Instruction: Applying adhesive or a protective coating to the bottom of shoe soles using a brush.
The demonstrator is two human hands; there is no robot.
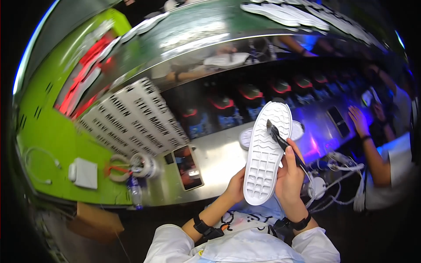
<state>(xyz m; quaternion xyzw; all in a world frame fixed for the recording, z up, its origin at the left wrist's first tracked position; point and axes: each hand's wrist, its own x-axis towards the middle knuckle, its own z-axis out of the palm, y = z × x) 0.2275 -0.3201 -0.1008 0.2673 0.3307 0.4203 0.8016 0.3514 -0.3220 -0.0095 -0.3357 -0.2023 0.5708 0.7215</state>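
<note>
You hold the white shoe sole (pixel 267 153) tread-up in the air above the near edge of the metal counter (pixel 219 162) — your left hand (pixel 234 186) cups its heel end from the side, fingers closed on the rim. Your right hand (pixel 289 175) is closed on a small dark brush (pixel 280 139), bristles touching the forefoot tread. The sole looks light, rubbery and somewhat flexible — judged best gripped by its edges near the heel.

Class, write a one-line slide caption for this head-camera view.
Left hand holds a white shoe sole upright while the right hand runs a small black brush across its tread.
</note>
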